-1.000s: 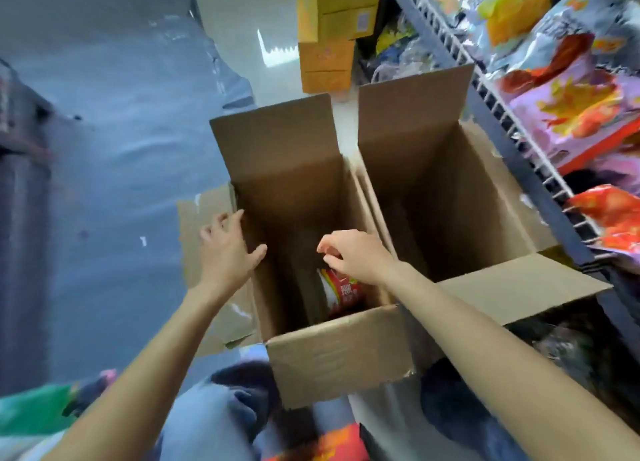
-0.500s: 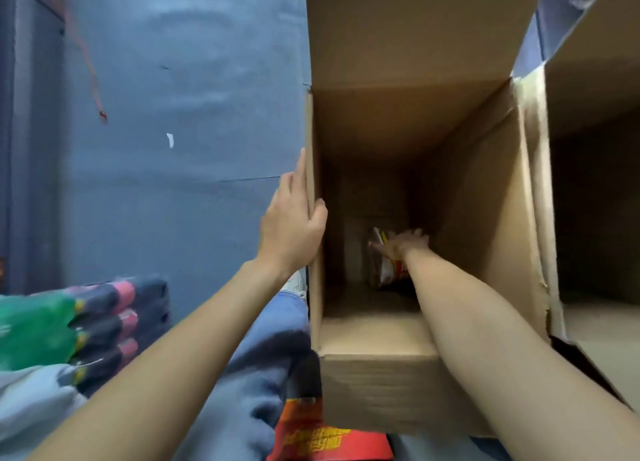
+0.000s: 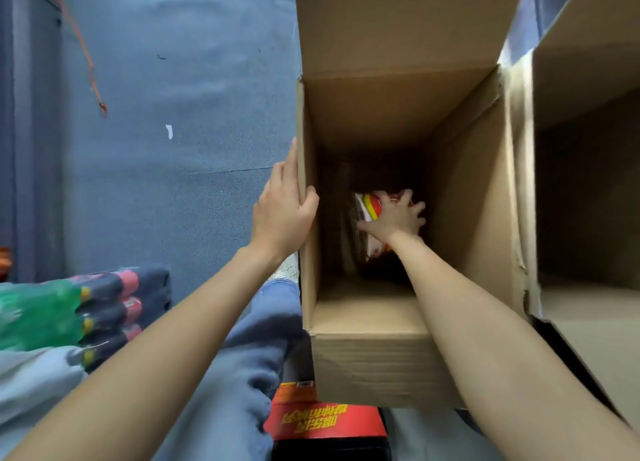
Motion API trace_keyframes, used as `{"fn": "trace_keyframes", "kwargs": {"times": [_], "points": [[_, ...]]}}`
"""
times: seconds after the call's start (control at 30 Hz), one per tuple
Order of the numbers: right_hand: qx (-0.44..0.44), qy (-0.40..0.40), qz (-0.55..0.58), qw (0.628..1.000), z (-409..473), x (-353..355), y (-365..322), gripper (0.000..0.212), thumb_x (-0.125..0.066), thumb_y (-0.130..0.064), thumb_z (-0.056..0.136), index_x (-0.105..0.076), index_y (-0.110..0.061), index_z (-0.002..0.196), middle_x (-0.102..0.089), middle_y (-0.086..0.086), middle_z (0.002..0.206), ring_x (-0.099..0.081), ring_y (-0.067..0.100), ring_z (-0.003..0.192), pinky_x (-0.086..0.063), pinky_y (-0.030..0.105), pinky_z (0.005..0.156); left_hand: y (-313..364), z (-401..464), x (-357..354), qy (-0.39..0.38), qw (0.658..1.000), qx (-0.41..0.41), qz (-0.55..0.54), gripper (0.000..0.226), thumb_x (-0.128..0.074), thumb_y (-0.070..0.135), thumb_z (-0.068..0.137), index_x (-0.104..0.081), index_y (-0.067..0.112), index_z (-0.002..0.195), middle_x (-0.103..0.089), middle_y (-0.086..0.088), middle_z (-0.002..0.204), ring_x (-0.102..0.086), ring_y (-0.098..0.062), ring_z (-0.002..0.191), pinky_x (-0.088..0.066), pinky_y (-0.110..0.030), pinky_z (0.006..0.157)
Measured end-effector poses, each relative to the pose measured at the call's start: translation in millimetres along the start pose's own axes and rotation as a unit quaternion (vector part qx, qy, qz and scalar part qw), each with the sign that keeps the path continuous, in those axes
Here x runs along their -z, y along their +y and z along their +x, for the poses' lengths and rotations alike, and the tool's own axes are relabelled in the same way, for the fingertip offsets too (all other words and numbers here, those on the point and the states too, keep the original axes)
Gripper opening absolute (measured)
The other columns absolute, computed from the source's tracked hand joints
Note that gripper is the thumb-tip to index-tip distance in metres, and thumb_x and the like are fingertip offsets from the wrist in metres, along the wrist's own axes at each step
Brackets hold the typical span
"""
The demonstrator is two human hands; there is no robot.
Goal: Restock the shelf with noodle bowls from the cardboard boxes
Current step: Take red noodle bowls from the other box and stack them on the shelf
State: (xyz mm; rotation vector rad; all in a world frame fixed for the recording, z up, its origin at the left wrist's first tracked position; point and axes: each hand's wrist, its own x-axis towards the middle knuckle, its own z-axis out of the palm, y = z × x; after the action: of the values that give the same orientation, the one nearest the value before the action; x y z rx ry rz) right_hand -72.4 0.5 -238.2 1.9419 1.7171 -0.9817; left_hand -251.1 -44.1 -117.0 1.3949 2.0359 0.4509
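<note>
A tall open cardboard box stands in front of me, its far flap raised. Deep at its dark bottom lies a noodle bowl with a red, yellow and white wrapper, tilted on its side. My right hand reaches down inside with fingers spread over the bowl and closing on it. My left hand grips the box's left wall at the rim, thumb inside and fingers outside. A second open cardboard box stands touching the first on the right; its inside is dark.
A blue-grey floor lies to the left. Shrink-wrapped bottles in green and dark colours lie at lower left. A red printed package sits under the box's near edge, by my knees in jeans. An orange cord hangs at upper left.
My head has dropped closer over the box. My right hand went from the rim down to the bottom and now spreads over the noodle bowl. My left hand stayed on the left wall.
</note>
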Motion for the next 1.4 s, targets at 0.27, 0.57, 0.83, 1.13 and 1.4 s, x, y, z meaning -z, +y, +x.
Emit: {"fn": "trace_keyframes", "kwargs": {"times": [0.27, 0.57, 0.83, 1.13, 1.4], "points": [[0.076, 0.244, 0.363, 0.896, -179.9, 117.3, 0.9, 0.081, -0.073, -0.050, 0.076, -0.029, -0.033, 0.142, -0.026, 0.004, 0.139, -0.035, 0.024, 0.125, -0.042, 0.036, 0.098, 40.9, -44.4, 45.5, -0.046, 0.997, 0.058, 0.037, 0.061, -0.049, 0.045, 0.094, -0.036, 0.015, 0.145, -0.038, -0.012, 0.146, -0.037, -0.030, 0.134, -0.032, -0.042, 0.107], [0.074, 0.221, 0.684, 0.691, -354.8, 178.6, 84.0, 0.056, -0.073, -0.061, 0.058, -0.044, -0.041, 0.101, -0.051, 0.011, 0.129, -0.059, 0.023, 0.110, -0.057, 0.041, 0.080, 184.8, -184.9, 92.8, -0.186, 0.918, -0.073, -0.342, 0.038, -0.052, 0.038, 0.095, -0.039, 0.031, 0.130, -0.056, 0.016, 0.117, -0.053, -0.002, 0.110, -0.042, -0.035, 0.097], [0.216, 0.278, 0.620, 0.702, -473.4, 204.9, 180.6, 0.064, -0.073, -0.022, 0.083, -0.031, -0.026, 0.131, -0.056, -0.001, 0.125, -0.057, 0.008, 0.110, -0.051, 0.012, 0.078, 300.8, -289.3, 85.4, -0.177, 0.883, -0.242, -0.360, 0.060, -0.061, 0.019, 0.091, -0.031, 0.024, 0.142, -0.053, 0.010, 0.123, -0.061, 0.004, 0.098, -0.051, -0.011, 0.072], [0.225, 0.530, 0.437, 0.691, -520.0, 287.7, 270.0, 0.105, -0.083, -0.045, 0.066, -0.020, -0.025, 0.149, -0.036, -0.010, 0.144, -0.037, 0.005, 0.131, -0.038, 0.031, 0.107, 440.2, -329.3, 74.5, -0.186, 0.850, -0.333, -0.363, 0.115, -0.071, 0.081, 0.047, -0.030, 0.035, 0.144, -0.048, 0.003, 0.142, -0.056, -0.013, 0.120, -0.048, -0.040, 0.099], [0.188, 0.594, 0.399, 0.673, -490.3, 382.7, 302.1, 0.088, -0.072, -0.041, 0.081, -0.022, -0.012, 0.147, -0.038, 0.006, 0.147, -0.039, 0.018, 0.133, -0.032, 0.021, 0.107, 547.8, -286.8, 58.2, -0.185, 0.819, -0.376, -0.391, 0.042, -0.045, 0.041, 0.098, -0.031, 0.039, 0.138, -0.050, 0.013, 0.121, -0.053, 0.010, 0.093, -0.047, -0.005, 0.064]]}}
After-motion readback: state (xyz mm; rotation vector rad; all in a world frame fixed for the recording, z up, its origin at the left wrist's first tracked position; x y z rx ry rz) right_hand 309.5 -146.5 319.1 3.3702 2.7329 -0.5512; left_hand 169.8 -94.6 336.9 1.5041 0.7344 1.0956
